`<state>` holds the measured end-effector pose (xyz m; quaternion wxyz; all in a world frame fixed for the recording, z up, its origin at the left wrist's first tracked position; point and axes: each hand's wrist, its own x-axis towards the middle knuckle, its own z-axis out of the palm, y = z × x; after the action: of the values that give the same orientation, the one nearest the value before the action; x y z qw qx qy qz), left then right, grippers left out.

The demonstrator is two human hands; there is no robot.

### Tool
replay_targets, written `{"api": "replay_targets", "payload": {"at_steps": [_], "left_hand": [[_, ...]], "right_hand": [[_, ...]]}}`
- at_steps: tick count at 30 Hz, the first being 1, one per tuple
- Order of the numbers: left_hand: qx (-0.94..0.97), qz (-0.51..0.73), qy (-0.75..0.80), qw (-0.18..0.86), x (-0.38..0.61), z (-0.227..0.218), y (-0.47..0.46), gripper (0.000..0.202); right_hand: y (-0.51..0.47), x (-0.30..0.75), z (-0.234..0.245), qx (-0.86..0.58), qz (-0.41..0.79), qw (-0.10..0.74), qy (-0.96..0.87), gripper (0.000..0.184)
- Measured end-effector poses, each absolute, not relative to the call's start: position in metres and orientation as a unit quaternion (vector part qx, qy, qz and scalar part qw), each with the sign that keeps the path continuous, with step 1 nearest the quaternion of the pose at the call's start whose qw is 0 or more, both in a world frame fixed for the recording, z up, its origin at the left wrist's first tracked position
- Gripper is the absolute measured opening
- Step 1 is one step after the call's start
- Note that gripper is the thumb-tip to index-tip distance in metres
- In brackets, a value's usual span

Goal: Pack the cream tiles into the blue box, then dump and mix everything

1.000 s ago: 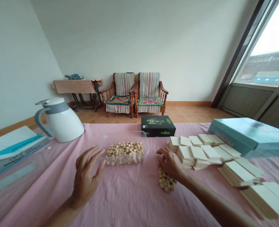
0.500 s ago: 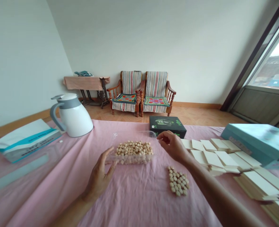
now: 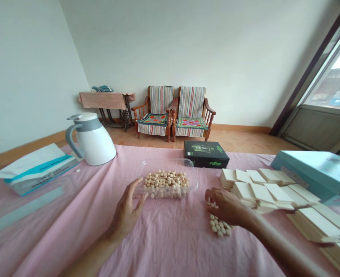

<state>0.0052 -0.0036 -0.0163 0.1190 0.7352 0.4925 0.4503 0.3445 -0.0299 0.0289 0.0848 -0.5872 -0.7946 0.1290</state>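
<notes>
A clear plastic container (image 3: 193, 181) stands mid-table, heaped with small rounded tan pieces (image 3: 166, 180). At its left end, my left hand (image 3: 129, 206) grips the near corner, thumb in front and fingers along the side. To the right of the container, my right hand (image 3: 226, 206) is lowered over a group of the same tan pieces (image 3: 220, 227) lying on the cloth. Its fingers are curled together at the far end of that group, with a few pieces showing at the fingertips. The hand covers part of the group.
Stacks of pale rectangular blocks (image 3: 262, 192) and a light-blue box (image 3: 317, 173) lie to the right. Behind the container is a black box (image 3: 206, 154). A white jug (image 3: 96, 144), a white-and-blue packet (image 3: 40, 169) and a flat clear lid (image 3: 30, 207) are on the left of the pink cloth (image 3: 170, 238).
My right hand has moved down and toward me, from beside the container's far right corner to the group of pieces on the cloth. My left hand stays at the container.
</notes>
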Motion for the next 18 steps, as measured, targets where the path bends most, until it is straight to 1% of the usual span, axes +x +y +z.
{"api": "replay_targets", "payload": {"at_steps": [2, 5, 10, 12, 14, 18], "left_hand": [[0.735, 0.451, 0.491, 0.12, 0.005, -0.017, -0.003, 0.047], [0.736, 0.453, 0.488, 0.122, 0.005, -0.018, -0.002, 0.047], [0.737, 0.455, 0.487, 0.109, 0.004, -0.017, -0.002, 0.048], [0.737, 0.457, 0.487, 0.107, 0.005, -0.017, -0.002, 0.048], [0.737, 0.456, 0.487, 0.109, 0.006, -0.016, -0.002, 0.048], [0.739, 0.449, 0.492, 0.106, 0.005, -0.015, -0.002, 0.047]], "right_hand": [[-0.029, 0.34, 0.021, -0.589, 0.127, 0.079, -0.794, 0.013], [-0.024, 0.335, 0.015, -0.596, 0.126, 0.095, -0.787, 0.012], [-0.023, 0.339, 0.017, -0.609, 0.114, 0.121, -0.775, 0.01], [-0.024, 0.341, 0.025, -0.616, 0.102, 0.161, -0.764, 0.008], [-0.023, 0.339, 0.038, -0.612, 0.104, 0.227, -0.75, 0.006], [-0.013, 0.321, 0.065, -0.552, 0.182, 0.368, -0.726, 0.008]]}}
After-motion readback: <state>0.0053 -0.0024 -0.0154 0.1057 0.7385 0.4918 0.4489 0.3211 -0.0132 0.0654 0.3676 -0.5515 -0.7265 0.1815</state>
